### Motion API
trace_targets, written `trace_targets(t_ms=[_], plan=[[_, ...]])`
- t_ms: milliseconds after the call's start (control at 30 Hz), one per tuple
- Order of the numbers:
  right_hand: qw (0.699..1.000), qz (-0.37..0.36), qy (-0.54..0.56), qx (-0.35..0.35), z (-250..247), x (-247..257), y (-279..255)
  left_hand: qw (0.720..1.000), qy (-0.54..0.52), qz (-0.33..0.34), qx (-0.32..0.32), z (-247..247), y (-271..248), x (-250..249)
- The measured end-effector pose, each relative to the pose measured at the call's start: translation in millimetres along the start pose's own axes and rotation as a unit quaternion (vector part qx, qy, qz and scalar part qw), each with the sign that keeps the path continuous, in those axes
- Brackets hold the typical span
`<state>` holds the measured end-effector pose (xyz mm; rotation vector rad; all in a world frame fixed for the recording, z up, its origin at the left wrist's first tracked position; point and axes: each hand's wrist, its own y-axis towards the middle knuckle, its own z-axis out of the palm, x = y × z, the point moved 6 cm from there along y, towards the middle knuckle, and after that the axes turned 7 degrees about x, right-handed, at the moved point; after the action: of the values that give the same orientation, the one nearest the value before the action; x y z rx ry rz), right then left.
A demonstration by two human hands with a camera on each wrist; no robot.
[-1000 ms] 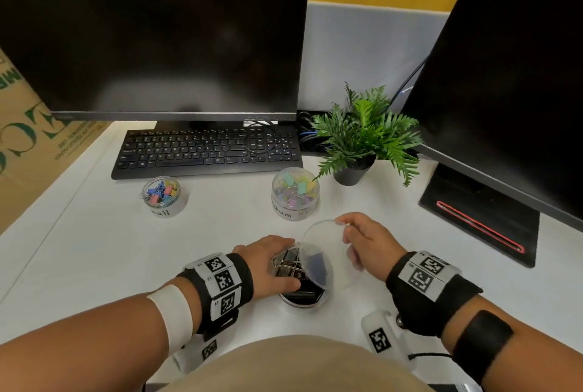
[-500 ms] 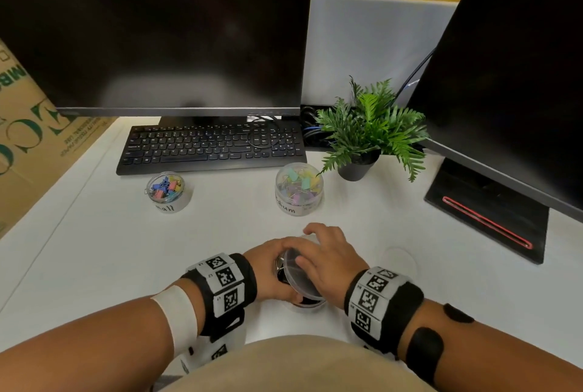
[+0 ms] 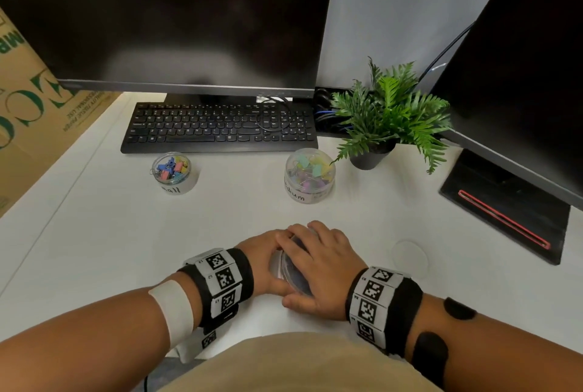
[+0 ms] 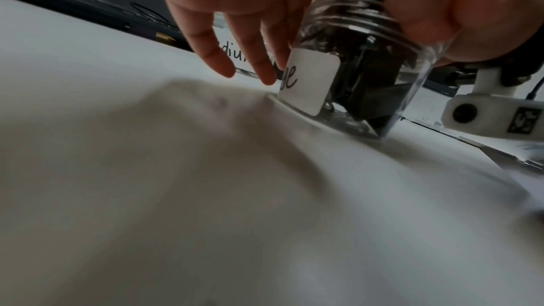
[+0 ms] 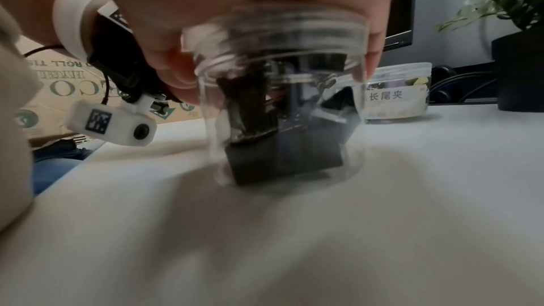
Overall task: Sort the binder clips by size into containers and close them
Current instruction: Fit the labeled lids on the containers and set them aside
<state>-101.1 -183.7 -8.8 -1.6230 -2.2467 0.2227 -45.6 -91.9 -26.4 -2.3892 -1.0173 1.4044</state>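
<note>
A clear jar (image 5: 282,113) with a white label (image 4: 309,83) stands on the white desk (image 3: 126,233) close to me and holds large black binder clips (image 5: 282,155). My left hand (image 3: 262,252) grips the jar's left side. My right hand (image 3: 321,262) lies over its mouth, fingers curled round the clear lid (image 5: 294,20) that sits on the rim. Only a sliver of the jar (image 3: 288,268) shows between the hands in the head view. A jar of small coloured clips (image 3: 172,172) and a jar of medium pastel clips (image 3: 309,175) stand farther back.
Another clear lid (image 3: 410,254) lies flat to the right of my hands. Behind the jars are a black keyboard (image 3: 217,126), two dark monitors (image 3: 164,12) and a potted plant (image 3: 388,117). A cardboard box (image 3: 28,113) stands at the left.
My right hand carried the clear lid from the jar's right side onto its mouth and now covers it. The left hand has kept its hold on the jar.
</note>
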Motion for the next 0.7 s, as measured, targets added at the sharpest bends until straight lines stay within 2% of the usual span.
trace_targets(t_ms=[133, 400, 533, 700], plan=[[1.0, 0.013, -0.005, 0.016, -3, -4, 9, 1.0, -0.009, -0.018, -0.02, -3, 5, 14], [0.999, 0.04, 0.003, 0.02, -6, -7, 19, 0.999, 0.026, -0.011, 0.024, -15, 14, 19], [0.999, 0.04, -0.018, 0.014, -7, -7, 20, 0.997, 0.06, -0.031, 0.039, -17, 8, 29], [0.995, 0.091, -0.042, 0.008, -1, -1, 22, 0.997, 0.06, -0.047, 0.024, -13, 4, 34]])
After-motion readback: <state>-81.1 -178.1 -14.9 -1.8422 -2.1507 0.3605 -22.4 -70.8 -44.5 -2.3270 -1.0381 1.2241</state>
